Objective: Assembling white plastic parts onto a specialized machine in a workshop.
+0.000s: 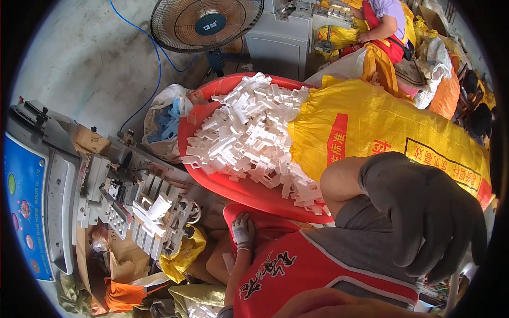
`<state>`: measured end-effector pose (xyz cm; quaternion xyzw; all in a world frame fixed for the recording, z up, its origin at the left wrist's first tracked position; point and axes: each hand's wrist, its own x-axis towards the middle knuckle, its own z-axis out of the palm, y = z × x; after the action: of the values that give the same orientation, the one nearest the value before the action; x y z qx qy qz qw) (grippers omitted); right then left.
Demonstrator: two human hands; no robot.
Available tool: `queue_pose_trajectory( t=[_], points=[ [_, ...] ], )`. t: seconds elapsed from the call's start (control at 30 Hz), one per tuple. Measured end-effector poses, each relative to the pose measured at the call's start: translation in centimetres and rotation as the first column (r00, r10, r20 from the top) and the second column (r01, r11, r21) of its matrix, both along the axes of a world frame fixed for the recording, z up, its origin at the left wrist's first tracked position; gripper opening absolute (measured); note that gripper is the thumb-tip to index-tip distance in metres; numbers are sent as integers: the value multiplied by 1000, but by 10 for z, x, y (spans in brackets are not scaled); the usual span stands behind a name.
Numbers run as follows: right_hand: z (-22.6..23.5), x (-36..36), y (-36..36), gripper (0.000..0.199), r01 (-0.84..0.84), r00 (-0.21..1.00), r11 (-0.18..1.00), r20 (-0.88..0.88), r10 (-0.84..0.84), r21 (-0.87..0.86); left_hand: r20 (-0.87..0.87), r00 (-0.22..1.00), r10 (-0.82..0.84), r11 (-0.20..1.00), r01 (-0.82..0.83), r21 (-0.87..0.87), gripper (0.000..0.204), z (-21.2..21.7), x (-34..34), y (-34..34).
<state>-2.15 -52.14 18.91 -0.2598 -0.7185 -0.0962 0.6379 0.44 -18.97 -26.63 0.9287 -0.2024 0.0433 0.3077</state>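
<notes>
My right hand (424, 212), in a dark grey glove, is raised close to the camera on a bent arm. Its fingers hang down, loosely apart, and nothing shows in them; the palm side is hidden. Lower down, my left hand (244, 231), in a lighter grey glove, lies flat on my red apron (265, 228). Beyond it, white plastic toy-pistol-shaped parts (249, 127) are heaped in a red tub (233, 192). A yellow woven sack (392, 127) leans over the tub's right side, its mouth at the heap. One white part (159, 206) sits on a slatted metal fixture (151, 233) at left.
A machine with a blue panel (26, 212) stands at the left, above a cardboard box (124, 259). Behind the tub are a fan (207, 24), a blue cable (159, 63) and a white bag of blue parts (165, 122). Another person (384, 26) works at the far right.
</notes>
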Motion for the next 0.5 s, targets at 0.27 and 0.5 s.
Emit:
queue_pose_trajectory(
  t=[0.27,0.5],
  points=[
    [3,8,2,30,-35,999,999,-13,34,-9,31,999,-11,1000,11,14,26,-3,-1,4],
    [5,12,4,29,-71,997,997,-40,70,-23,33,999,-7,1000,7,1,25,-3,-1,2]
  ],
)
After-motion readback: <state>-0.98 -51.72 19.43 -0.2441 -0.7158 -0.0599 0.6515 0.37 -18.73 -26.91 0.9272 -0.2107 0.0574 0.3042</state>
